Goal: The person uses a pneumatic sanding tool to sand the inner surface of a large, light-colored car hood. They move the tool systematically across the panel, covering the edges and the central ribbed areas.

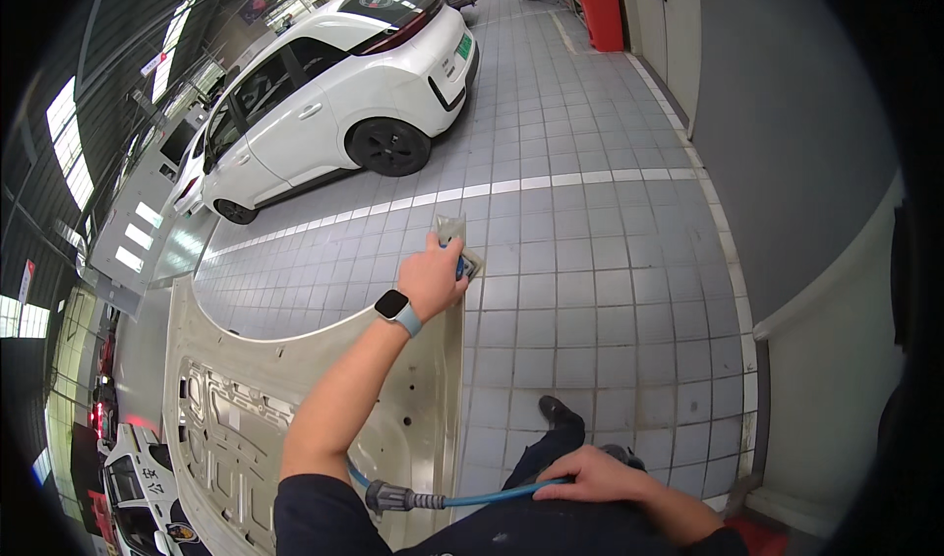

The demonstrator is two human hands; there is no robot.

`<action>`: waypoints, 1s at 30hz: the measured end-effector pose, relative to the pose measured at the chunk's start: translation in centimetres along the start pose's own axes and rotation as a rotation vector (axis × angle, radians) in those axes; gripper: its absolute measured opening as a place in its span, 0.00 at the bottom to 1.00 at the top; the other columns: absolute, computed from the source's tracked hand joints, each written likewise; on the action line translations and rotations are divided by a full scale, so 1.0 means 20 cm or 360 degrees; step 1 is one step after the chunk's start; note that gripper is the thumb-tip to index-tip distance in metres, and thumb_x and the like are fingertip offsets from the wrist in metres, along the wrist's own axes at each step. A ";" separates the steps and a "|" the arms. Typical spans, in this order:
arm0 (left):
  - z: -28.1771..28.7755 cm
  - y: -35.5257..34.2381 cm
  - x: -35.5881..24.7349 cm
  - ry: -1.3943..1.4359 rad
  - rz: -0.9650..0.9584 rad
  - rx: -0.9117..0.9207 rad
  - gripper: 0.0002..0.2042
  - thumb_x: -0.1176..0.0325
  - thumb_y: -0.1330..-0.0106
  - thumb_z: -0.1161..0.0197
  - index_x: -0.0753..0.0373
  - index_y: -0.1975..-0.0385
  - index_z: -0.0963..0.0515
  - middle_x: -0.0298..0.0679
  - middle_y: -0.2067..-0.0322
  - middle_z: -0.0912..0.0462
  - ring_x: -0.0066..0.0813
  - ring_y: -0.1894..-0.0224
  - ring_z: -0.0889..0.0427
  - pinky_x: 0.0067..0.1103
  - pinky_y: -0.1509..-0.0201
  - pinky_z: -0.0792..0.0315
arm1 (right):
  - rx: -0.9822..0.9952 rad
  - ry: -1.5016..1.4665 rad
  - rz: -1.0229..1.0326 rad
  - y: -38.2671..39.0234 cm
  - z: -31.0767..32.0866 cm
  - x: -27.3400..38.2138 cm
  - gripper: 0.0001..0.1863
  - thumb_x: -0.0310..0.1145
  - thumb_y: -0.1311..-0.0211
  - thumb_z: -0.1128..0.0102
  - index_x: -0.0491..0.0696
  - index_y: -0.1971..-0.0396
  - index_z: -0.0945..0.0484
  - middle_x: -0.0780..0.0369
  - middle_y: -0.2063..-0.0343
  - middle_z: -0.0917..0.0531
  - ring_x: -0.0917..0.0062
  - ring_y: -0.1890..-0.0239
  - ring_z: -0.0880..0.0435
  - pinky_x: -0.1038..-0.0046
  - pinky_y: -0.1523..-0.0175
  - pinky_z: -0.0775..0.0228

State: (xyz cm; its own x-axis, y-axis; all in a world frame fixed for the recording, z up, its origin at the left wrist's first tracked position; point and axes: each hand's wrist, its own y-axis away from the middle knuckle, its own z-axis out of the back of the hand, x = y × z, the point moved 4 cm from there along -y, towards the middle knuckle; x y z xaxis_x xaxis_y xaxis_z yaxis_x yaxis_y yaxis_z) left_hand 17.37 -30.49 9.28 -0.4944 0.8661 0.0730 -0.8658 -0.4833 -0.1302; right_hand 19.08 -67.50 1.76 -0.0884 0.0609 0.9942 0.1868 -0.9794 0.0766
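My left hand (430, 277), with a watch on its wrist, is closed round a blue and grey hand sanding block (470, 264) with a pale flat pad. The block is at the far right corner of a beige car hood (369, 359), whose ribbed, holed inner side faces me. Near my body, my right hand (600, 479) closes its fingers on a blue hose (492, 497). A grey ribbed connector (398, 498) joins the hose beside my left upper arm. Past the connector the hose passes behind my left forearm, where I lose sight of it.
Beyond the hood a white car (324, 114) is parked on the grey tiled floor (590, 310). A red bin (600, 15) stands at the far right near a door. The grey wall (796, 143) runs along my right. Another white car (138, 497) shows at lower left.
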 end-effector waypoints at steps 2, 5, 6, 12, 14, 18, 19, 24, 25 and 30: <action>0.03 -0.13 0.05 0.0013 -0.0044 -0.0038 0.19 0.57 0.42 0.30 0.54 0.52 0.23 0.53 0.54 0.22 0.56 0.71 0.15 0.43 0.66 0.19 | -0.0038 0.0003 -0.0033 -0.12 0.12 0.01 0.19 0.47 0.32 0.28 0.45 0.55 0.10 0.56 0.63 0.09 0.68 0.63 0.11 0.72 0.56 0.22; 0.04 -0.28 0.11 0.0092 -0.0060 -0.0130 0.20 0.57 0.41 0.30 0.53 0.51 0.22 0.52 0.55 0.22 0.55 0.71 0.15 0.42 0.67 0.19 | -0.0062 -0.0031 -0.0022 -0.28 0.27 0.02 0.19 0.45 0.32 0.28 0.45 0.54 0.10 0.55 0.63 0.09 0.68 0.63 0.11 0.72 0.56 0.22; 0.04 -0.33 0.13 0.0132 -0.0047 -0.0137 0.20 0.57 0.41 0.29 0.53 0.50 0.22 0.52 0.55 0.22 0.55 0.71 0.15 0.42 0.67 0.20 | -0.0040 -0.0022 -0.0030 -0.33 0.30 0.02 0.18 0.45 0.32 0.28 0.45 0.54 0.10 0.55 0.63 0.09 0.68 0.63 0.11 0.72 0.56 0.22; 0.04 -0.43 0.21 0.0204 0.0042 -0.0153 0.20 0.57 0.40 0.29 0.53 0.48 0.22 0.50 0.54 0.22 0.54 0.70 0.15 0.41 0.67 0.20 | 0.0188 0.0057 0.0070 -0.62 0.47 -0.01 0.18 0.46 0.31 0.29 0.46 0.54 0.10 0.56 0.66 0.10 0.66 0.65 0.12 0.69 0.58 0.22; 0.05 -0.36 0.20 0.0241 0.0079 -0.0118 0.21 0.56 0.40 0.28 0.53 0.48 0.22 0.48 0.54 0.22 0.54 0.67 0.15 0.41 0.66 0.20 | 0.0326 0.0091 0.0005 -0.70 0.52 -0.03 0.19 0.47 0.30 0.30 0.46 0.54 0.11 0.56 0.67 0.10 0.66 0.66 0.12 0.69 0.58 0.22; 0.04 -0.06 0.15 0.0464 0.0275 0.0132 0.22 0.55 0.40 0.26 0.53 0.49 0.22 0.46 0.52 0.24 0.53 0.64 0.15 0.40 0.63 0.19 | 0.0593 -0.0016 0.0083 -0.85 0.67 -0.04 0.17 0.43 0.31 0.28 0.44 0.53 0.11 0.57 0.62 0.09 0.67 0.61 0.11 0.71 0.56 0.22; 0.04 0.02 0.13 0.0494 0.0303 0.0176 0.22 0.55 0.40 0.26 0.53 0.49 0.22 0.45 0.51 0.24 0.53 0.64 0.14 0.40 0.64 0.19 | 0.0640 -0.0027 0.0133 -0.89 0.69 -0.04 0.18 0.45 0.30 0.29 0.45 0.53 0.11 0.56 0.62 0.09 0.66 0.61 0.10 0.70 0.55 0.22; 0.06 0.38 -0.03 0.0632 0.0672 0.0402 0.22 0.54 0.39 0.26 0.53 0.49 0.22 0.44 0.51 0.24 0.48 0.64 0.14 0.39 0.64 0.18 | 0.1097 -0.0089 0.0144 -1.05 0.81 -0.06 0.20 0.48 0.29 0.31 0.46 0.52 0.11 0.57 0.60 0.08 0.66 0.58 0.10 0.70 0.51 0.22; 0.07 0.44 -0.07 0.0655 0.0784 0.0399 0.22 0.54 0.39 0.26 0.53 0.49 0.22 0.43 0.51 0.24 0.48 0.64 0.14 0.39 0.64 0.18 | 0.1216 -0.0059 0.0094 -1.08 0.82 -0.07 0.20 0.48 0.29 0.31 0.46 0.52 0.11 0.57 0.59 0.08 0.66 0.58 0.10 0.70 0.51 0.22; 0.07 0.68 -0.21 0.0803 0.1326 0.0301 0.26 0.53 0.41 0.23 0.54 0.46 0.23 0.44 0.52 0.22 0.52 0.60 0.13 0.38 0.59 0.18 | 0.1622 -0.0131 0.0120 -1.19 0.87 -0.08 0.21 0.49 0.29 0.32 0.46 0.52 0.12 0.57 0.59 0.09 0.68 0.58 0.10 0.70 0.52 0.22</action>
State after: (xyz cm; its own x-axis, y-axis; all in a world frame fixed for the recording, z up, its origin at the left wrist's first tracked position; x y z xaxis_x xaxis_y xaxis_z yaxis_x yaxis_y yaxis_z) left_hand 7.48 -40.86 8.61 -0.8978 0.1723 -0.4052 -0.2766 -0.9368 0.2145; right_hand 31.88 -41.02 -0.42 0.0181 0.0564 0.9982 0.9350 -0.3545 0.0031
